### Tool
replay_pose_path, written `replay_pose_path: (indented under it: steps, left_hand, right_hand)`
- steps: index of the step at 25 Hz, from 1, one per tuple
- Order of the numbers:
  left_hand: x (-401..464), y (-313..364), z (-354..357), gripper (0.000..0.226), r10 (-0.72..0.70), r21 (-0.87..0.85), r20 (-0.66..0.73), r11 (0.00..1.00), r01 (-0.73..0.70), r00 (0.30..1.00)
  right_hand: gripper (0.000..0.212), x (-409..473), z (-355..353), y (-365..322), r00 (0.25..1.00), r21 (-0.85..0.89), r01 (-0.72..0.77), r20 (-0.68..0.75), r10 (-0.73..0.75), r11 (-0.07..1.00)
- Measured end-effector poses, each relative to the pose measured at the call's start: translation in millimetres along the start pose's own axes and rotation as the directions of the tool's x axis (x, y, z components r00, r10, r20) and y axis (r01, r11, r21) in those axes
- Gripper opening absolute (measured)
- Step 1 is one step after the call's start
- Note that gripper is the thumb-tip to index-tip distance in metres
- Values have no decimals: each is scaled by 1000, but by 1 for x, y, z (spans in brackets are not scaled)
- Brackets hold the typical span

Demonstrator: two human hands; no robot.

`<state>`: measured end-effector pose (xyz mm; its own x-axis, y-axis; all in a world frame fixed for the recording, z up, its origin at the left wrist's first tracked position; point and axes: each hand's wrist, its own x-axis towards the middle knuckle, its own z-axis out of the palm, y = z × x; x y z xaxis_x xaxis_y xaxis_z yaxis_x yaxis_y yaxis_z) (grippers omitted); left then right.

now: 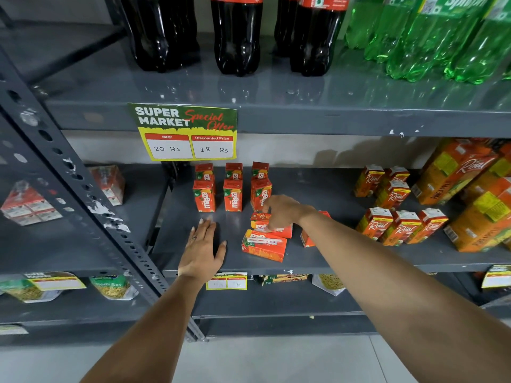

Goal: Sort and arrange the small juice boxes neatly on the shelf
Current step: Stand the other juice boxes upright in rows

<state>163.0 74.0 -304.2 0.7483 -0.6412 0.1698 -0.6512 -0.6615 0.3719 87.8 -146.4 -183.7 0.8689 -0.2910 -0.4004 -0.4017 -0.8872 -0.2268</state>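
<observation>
Several small red Maaza juice boxes (232,195) stand upright in three short rows at the back of the grey middle shelf (331,258). In front of them, three more lie tipped over: one at the front (264,246), one behind it (272,225), and one (308,239) partly hidden by my right forearm. My right hand (282,210) reaches over the fallen boxes, its fingers curled down onto the rear lying box. My left hand (203,248) rests flat on the bare shelf to the left, fingers spread, holding nothing.
Small Real juice boxes (401,225) and tall pineapple cartons (475,217) fill the shelf's right side. Cola bottles (237,34) and green soda bottles (442,34) stand on the shelf above. A price sign (188,132) hangs from that shelf edge. A slanted upright post (91,205) is at left.
</observation>
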Motion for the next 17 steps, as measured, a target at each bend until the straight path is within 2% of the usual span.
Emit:
replay_pose_path:
  steps: [7, 10, 11, 15, 17]
  left_hand:
    - [2, -1, 0, 62, -13, 2, 13, 1000, 13, 1000]
    - [1, 0, 0, 63, -18, 4, 17, 1000, 18, 1000]
    - [1, 0, 0, 63, -17, 6, 17, 1000, 17, 1000]
    - [2, 0, -1, 64, -14, 12, 29, 1000, 14, 999]
    - [2, 0, -1, 65, -18, 9, 35, 1000, 18, 999]
  right_hand:
    - [49, -13, -26, 4, 997, 96, 59, -47, -55, 994]
    - [27, -14, -27, 12, 998, 125, 34, -61, -26, 992]
    - [25, -17, -26, 14, 998, 142, 28, -66, -19, 989]
    - [27, -23, -24, 17, 999, 121, -3, -45, 8, 993]
    - [44, -25, -26, 15, 1000, 51, -20, -15, 21, 998]
